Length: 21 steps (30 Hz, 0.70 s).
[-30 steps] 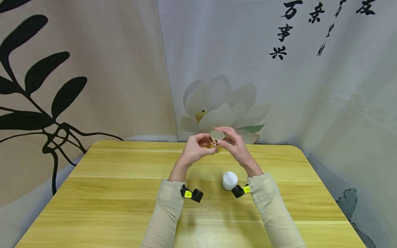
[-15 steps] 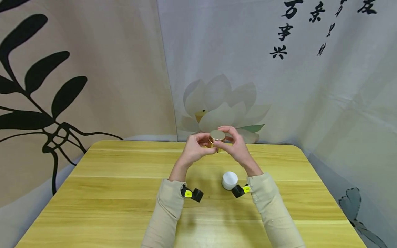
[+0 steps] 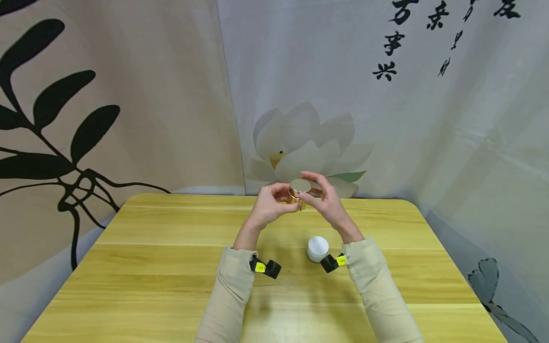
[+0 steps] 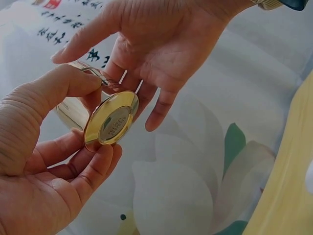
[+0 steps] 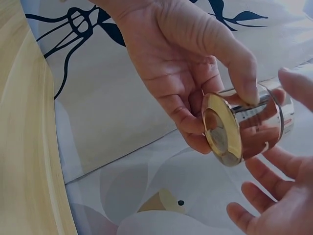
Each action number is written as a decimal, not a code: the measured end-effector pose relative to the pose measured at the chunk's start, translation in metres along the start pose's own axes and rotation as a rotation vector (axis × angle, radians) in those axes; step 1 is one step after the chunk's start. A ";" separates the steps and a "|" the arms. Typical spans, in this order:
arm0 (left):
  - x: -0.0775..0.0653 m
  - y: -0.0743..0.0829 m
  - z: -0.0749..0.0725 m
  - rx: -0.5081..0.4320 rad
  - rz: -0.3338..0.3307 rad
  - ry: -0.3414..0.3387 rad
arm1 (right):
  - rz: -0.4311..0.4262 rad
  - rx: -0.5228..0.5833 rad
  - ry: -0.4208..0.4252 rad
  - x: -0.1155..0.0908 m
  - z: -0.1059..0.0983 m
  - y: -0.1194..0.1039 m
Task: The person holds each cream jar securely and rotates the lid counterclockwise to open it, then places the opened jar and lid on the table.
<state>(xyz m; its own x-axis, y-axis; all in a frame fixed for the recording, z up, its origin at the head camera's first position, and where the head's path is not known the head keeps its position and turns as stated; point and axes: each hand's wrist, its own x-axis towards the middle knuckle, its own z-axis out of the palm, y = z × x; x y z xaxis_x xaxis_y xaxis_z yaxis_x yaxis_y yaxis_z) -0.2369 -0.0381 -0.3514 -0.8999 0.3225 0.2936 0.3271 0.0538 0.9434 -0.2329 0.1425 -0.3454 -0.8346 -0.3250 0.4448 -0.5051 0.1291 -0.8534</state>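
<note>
- Gripping a gold jar (image 5: 252,125) in the left hand (image 3: 272,202), with thumb and curled fingers round the end with the marked base (image 4: 115,120)
- Holding the right hand (image 3: 321,200) loosely spread about the jar's other end, with thumb and fingers parted to either side; impossible to tell whether touching
- Suspending the jar between both hands, clear above the worktop (image 3: 171,290)
- Probably in the middle of turning or adjusting the jar's upper end, to judge by the two hands' placing
- Likely calling for a steady left grip and a light, even pinch from the right on so shiny a surface
- Bearing a white tub (image 3: 318,249) on yellowish wood grain, nearer the body than the right hand and just beside its wrist camera (image 3: 329,264)
- Hung beyond both hands with pale cloth (image 3: 171,119), printed with dark leaves (image 3: 45,107) leftward, a flower (image 3: 309,138) directly behind and black lettering (image 3: 392,44) rightward
</note>
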 end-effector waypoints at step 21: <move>0.000 -0.002 -0.003 0.003 0.014 0.003 | -0.035 -0.014 0.000 -0.001 0.003 0.000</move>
<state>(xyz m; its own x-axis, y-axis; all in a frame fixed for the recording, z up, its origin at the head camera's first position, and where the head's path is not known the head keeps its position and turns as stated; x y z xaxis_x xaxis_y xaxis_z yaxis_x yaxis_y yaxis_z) -0.2379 -0.0409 -0.3531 -0.8961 0.3204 0.3072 0.3406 0.0526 0.9387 -0.2314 0.1397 -0.3462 -0.8160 -0.3299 0.4746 -0.5373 0.1304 -0.8332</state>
